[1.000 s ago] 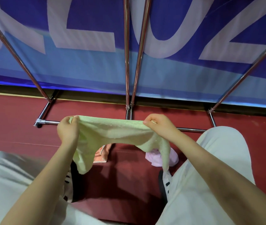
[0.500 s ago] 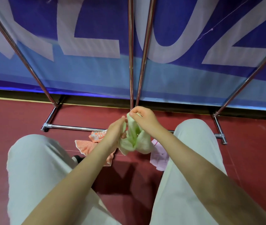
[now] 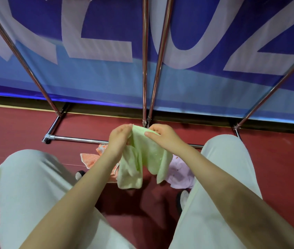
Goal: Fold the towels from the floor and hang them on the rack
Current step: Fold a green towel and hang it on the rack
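A pale green towel (image 3: 148, 155) hangs doubled over between my hands, above the red floor. My left hand (image 3: 118, 140) grips its top left edge, and my right hand (image 3: 164, 136) pinches the top right edge close beside it. Two folded flaps droop below my hands. An orange patterned towel (image 3: 90, 158) lies on the floor under my left forearm. A pink towel (image 3: 180, 172) lies on the floor under the green one, by my right knee. The chrome rack (image 3: 144, 69) stands right in front, its bottom bar (image 3: 76, 139) on the floor just beyond my hands.
A blue banner (image 3: 106, 83) with large white letters hangs behind the rack. Slanted rack poles (image 3: 22, 58) rise at left and right. My knees in light trousers (image 3: 34, 186) flank the towels, with shoe tips showing on the red floor (image 3: 277, 159).
The towel was stretched wide a second ago, then my hands came together and bunched it. Now they have parted slightly and the towel hangs folded in half.
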The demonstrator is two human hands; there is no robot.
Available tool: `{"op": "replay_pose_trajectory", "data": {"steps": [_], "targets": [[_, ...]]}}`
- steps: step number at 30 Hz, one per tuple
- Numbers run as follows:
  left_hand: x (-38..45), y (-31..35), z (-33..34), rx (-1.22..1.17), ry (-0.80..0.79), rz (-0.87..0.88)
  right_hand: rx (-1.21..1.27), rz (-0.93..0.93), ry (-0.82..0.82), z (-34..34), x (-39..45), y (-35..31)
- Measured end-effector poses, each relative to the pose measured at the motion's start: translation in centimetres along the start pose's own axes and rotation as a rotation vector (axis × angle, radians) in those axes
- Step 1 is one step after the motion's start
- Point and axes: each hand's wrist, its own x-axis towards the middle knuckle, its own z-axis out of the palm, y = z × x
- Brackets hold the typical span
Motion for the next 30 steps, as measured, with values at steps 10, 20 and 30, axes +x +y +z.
{"op": "replay_pose_trajectory", "data": {"steps": [10, 20, 30], "targets": [[1.6, -1.4, -4.3, 0.122, 0.145, -0.02, -0.038, 0.065, -0.041, -2.0, -2.4, 2.9], [0.9, -2.7, -5.1, 0.256, 0.143, -0.028, -0.324, 0.187, -0.105, -1.9, -3.5, 4.6], [1.2, -1.3, -4.2, 0.179, 0.281, -0.15, 0.344, 0.214, 0.15, -0.8, -2.6, 1.5]]}}
